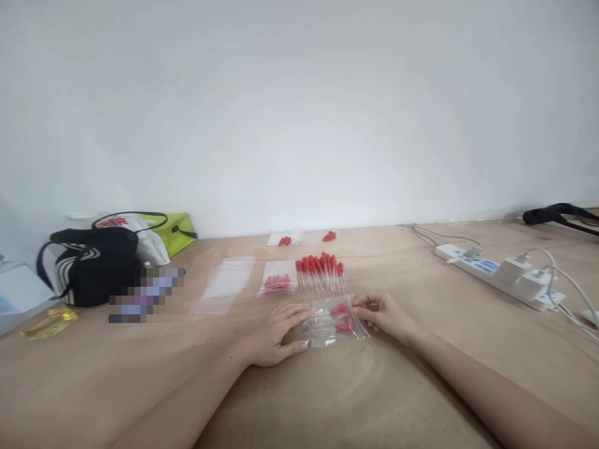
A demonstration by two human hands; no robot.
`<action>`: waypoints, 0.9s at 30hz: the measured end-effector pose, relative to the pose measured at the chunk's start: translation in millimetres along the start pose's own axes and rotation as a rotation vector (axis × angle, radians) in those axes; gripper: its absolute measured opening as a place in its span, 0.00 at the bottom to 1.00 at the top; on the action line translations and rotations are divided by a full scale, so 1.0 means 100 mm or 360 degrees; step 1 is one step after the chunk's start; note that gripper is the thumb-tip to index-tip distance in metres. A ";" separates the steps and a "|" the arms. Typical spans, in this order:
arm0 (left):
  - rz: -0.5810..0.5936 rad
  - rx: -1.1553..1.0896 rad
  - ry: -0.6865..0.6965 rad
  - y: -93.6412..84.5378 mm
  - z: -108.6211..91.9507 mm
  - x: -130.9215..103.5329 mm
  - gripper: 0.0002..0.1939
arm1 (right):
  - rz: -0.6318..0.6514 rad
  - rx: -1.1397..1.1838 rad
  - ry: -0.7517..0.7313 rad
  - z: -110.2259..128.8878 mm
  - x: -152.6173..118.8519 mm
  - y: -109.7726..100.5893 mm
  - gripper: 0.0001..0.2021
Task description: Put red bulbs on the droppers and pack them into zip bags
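Note:
A clear plastic bag [322, 337] lies flat on the wooden table, with red-tipped sticks inside and near its opening on the right. My left hand [279, 332] rests on the bag's left end, thumb and fingers spread apart. At the bag's right end, my right hand [381, 315] pinches a red-tipped stick [358, 306] between thumb and fingers. Just beyond the bag is a row of several red-tipped sticks [321, 274]. Left of that row, filled bags [278, 280] with red tips showing are stacked.
Flat clear bags [227, 284] lie left of the stack. Two small red clusters [284, 241] [329, 236] sit near the wall. A black bag [100, 265] stands at left, a power strip [496, 274] with cables at right.

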State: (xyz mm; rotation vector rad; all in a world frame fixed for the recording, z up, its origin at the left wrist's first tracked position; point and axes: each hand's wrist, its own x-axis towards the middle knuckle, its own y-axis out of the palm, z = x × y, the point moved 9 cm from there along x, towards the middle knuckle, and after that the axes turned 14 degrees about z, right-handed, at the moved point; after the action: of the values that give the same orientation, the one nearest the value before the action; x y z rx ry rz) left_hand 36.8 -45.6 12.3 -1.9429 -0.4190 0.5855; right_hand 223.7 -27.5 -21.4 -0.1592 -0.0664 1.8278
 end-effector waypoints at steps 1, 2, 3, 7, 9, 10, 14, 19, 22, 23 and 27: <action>-0.0011 -0.0001 0.0009 0.00 0.00 0.00 0.28 | 0.0021 -0.0056 0.0002 0.00 0.00 0.02 0.11; -0.0024 -0.0002 0.0020 -0.01 0.00 0.00 0.28 | 0.0034 -0.0095 -0.0012 0.01 0.00 0.04 0.11; -0.0037 -0.0001 0.0031 -0.01 0.00 -0.01 0.27 | 0.0044 -0.0112 -0.0039 0.01 0.01 0.05 0.11; -0.0049 0.0006 0.0051 0.00 0.00 -0.01 0.28 | 0.0165 -0.0092 -0.0120 0.00 0.05 0.13 0.11; -0.0045 0.0010 0.0049 0.00 0.01 -0.01 0.27 | 0.0196 -0.0125 -0.0071 -0.02 0.06 0.15 0.11; -0.0040 0.0011 0.0044 0.00 0.01 -0.01 0.27 | 0.0209 -0.0146 -0.0040 -0.02 0.05 0.15 0.12; -0.0032 0.0010 0.0043 -0.01 -0.01 -0.01 0.27 | 0.0293 -0.0094 -0.0014 0.02 0.02 0.17 0.12; -0.0043 0.0015 0.0094 -0.02 -0.04 0.00 0.24 | -0.0003 -0.0195 -0.0054 0.00 0.07 -0.06 0.11; -0.0017 0.0021 0.0072 -0.01 -0.03 0.00 0.23 | -0.0349 -0.0365 -0.0227 0.04 0.16 -0.27 0.09; -0.0011 0.0024 0.0062 0.00 -0.03 0.01 0.22 | -0.0414 -0.0428 -0.0260 0.04 0.21 -0.31 0.09; -0.0010 0.0034 0.0058 0.00 -0.02 0.01 0.21 | -0.0549 -0.0664 -0.0159 0.02 0.51 -0.42 0.10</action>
State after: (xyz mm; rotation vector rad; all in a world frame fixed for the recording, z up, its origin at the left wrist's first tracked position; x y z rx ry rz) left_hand 38.8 -47.0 12.8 -1.9281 -0.3943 0.5476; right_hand 250.5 32.9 -17.4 -0.3283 -0.5166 1.4570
